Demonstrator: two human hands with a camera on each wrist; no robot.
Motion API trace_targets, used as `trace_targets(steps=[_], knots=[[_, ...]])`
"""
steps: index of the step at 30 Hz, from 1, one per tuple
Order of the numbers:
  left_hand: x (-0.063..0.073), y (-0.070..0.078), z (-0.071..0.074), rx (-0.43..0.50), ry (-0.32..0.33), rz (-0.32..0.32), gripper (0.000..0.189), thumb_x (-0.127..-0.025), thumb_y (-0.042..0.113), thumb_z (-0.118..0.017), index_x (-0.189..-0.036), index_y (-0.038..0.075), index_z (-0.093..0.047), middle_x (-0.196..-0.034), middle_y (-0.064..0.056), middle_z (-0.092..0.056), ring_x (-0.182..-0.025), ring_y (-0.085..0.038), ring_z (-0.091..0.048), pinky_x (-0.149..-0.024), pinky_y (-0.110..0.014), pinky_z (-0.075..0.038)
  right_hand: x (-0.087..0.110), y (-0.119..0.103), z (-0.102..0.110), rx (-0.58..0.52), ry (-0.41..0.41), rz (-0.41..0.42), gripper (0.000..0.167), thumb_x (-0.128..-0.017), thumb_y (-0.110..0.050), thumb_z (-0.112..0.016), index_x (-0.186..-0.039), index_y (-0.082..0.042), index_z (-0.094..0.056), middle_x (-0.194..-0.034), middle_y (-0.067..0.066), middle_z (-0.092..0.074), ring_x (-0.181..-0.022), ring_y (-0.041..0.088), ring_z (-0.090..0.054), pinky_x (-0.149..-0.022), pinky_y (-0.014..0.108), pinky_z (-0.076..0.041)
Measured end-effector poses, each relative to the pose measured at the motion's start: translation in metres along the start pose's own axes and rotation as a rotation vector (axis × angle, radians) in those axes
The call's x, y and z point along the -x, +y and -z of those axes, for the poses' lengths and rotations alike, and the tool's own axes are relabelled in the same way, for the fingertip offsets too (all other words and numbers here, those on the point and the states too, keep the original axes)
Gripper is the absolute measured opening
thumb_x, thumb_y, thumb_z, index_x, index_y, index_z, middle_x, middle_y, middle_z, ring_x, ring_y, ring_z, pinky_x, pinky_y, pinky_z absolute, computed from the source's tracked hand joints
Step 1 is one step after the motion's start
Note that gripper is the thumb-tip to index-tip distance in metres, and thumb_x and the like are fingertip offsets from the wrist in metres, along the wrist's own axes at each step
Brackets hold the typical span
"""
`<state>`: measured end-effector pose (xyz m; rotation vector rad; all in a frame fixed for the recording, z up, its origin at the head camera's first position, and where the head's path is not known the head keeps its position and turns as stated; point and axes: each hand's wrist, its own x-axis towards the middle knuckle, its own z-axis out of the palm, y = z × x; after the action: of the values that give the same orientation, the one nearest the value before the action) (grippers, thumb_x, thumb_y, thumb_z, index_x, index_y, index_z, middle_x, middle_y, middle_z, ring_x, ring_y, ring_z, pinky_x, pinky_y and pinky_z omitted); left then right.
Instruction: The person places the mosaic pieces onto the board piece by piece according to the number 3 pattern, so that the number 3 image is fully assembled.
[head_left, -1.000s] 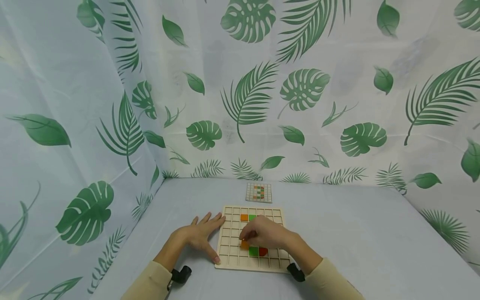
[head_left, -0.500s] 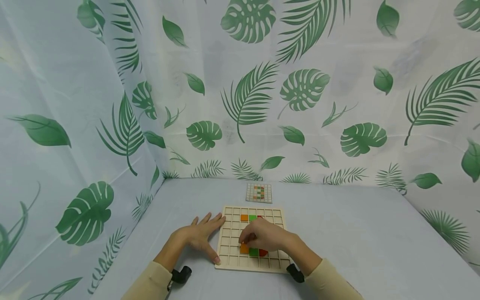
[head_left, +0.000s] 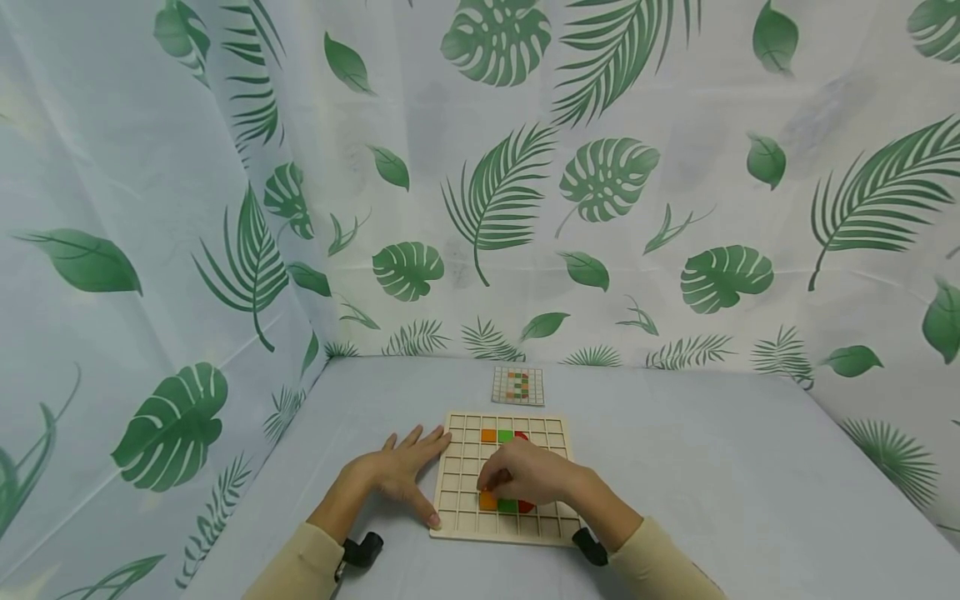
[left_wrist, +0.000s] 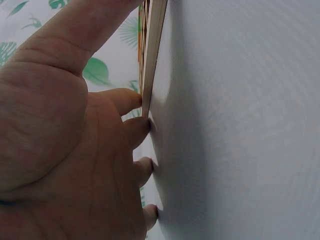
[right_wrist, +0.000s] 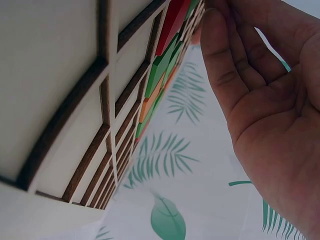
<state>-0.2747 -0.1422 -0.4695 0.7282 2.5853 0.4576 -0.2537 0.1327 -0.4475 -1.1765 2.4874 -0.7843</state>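
Note:
A wooden grid board (head_left: pixel 457 518) lies on the table with square tiles in its cells. My left hand (head_left: pixel 397 473) is spread along its left edge; in the left wrist view the thumb and index finger (left_wrist: pixel 125 100) reach the board's side. Over the board's middle, my right hand (head_left: pixel 528 468) has its fingers curled, and the fingertips pinch the far edge of an orange tile (head_left: pixel 487 501) in a near row. Beside that tile sit a green tile (head_left: pixel 507 505) and a red tile (head_left: pixel 527 507). The right hand covers the tiles behind them.
At the board's far side are an orange tile (head_left: pixel 489 435), a green tile (head_left: pixel 506 436) and a red tile (head_left: pixel 521 435). A pattern card (head_left: pixel 517 386) printed with a coloured grid lies behind the board. A leaf-print curtain (head_left: pixel 600 292) hangs around the table.
The orange tile under my right fingertips has shifted slightly toward the near side and now lies level in line with the green and red tiles. My left hand has stayed still.

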Motion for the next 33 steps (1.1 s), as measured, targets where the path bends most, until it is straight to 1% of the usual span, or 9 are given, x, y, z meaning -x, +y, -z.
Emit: trace_targets(steps=[6,14,21,24,27,33], knots=[[-0.0001,0.0004,-0.0001,-0.001,-0.001,0.004,0.132,-0.068,0.062,-0.091,-0.169,0.022,-0.015,-0.177,-0.003,-0.008,-0.163,-0.037,0.000,-0.126,-0.069,-0.002,-0.0001,-0.0013,-0.0007,-0.013,-0.011,-0.014,0.015,-0.093,-0.004,-0.076,-0.104,-0.012,-0.082,-0.097,-0.007,-0.079,-0.082,-0.004,-0.066,-0.078,0.016,-0.056],[-0.0012,-0.0002,-0.0009,-0.004,0.000,0.008,0.133,-0.068,0.062,-0.091,-0.169,0.022,-0.015,-0.177,-0.003,-0.007,-0.163,-0.037,0.000,-0.127,-0.069,-0.002,0.0001,0.0000,-0.0012,0.012,0.004,0.006,0.009,-0.094,-0.010,-0.078,-0.102,-0.012,-0.082,-0.095,0.001,-0.080,-0.081,-0.005,-0.066,-0.076,0.015,-0.057],[-0.0017,0.0001,0.0000,-0.008,-0.004,0.011,0.133,-0.068,0.062,-0.091,-0.169,0.022,-0.015,-0.177,-0.002,-0.008,-0.163,-0.037,-0.001,-0.127,-0.069,-0.002,-0.0008,0.0007,-0.0019,0.030,0.032,-0.001,0.012,-0.092,-0.005,-0.078,-0.101,-0.011,-0.081,-0.091,-0.007,-0.077,-0.080,-0.005,-0.065,-0.077,0.016,-0.056],[-0.0020,-0.0002,0.0001,-0.008,-0.005,0.012,0.133,-0.067,0.063,-0.091,-0.169,0.022,-0.015,-0.177,-0.002,-0.008,-0.163,-0.037,-0.001,-0.127,-0.068,-0.002,-0.0009,0.0002,-0.0021,0.037,0.038,-0.001,0.010,-0.094,-0.007,-0.077,-0.101,-0.011,-0.081,-0.091,-0.005,-0.078,-0.081,-0.004,-0.065,-0.078,0.016,-0.057],[-0.0023,-0.0008,-0.0001,-0.010,-0.005,0.011,0.133,-0.067,0.063,-0.091,-0.169,0.023,-0.015,-0.177,-0.002,-0.007,-0.163,-0.037,-0.001,-0.127,-0.068,-0.002,-0.0011,-0.0003,-0.0025,0.035,0.034,-0.003,0.009,-0.094,-0.008,-0.077,-0.102,-0.011,-0.081,-0.094,-0.002,-0.079,-0.082,-0.004,-0.065,-0.078,0.016,-0.057],[-0.0021,-0.0019,-0.0003,-0.002,-0.004,0.005,0.133,-0.068,0.063,-0.091,-0.169,0.023,-0.015,-0.177,-0.002,-0.007,-0.163,-0.037,0.000,-0.127,-0.069,-0.002,-0.0023,-0.0002,-0.0039,0.037,0.017,0.006,0.012,-0.093,-0.005,-0.077,-0.100,-0.013,-0.082,-0.092,-0.010,-0.077,-0.080,-0.005,-0.065,-0.077,0.016,-0.056]])
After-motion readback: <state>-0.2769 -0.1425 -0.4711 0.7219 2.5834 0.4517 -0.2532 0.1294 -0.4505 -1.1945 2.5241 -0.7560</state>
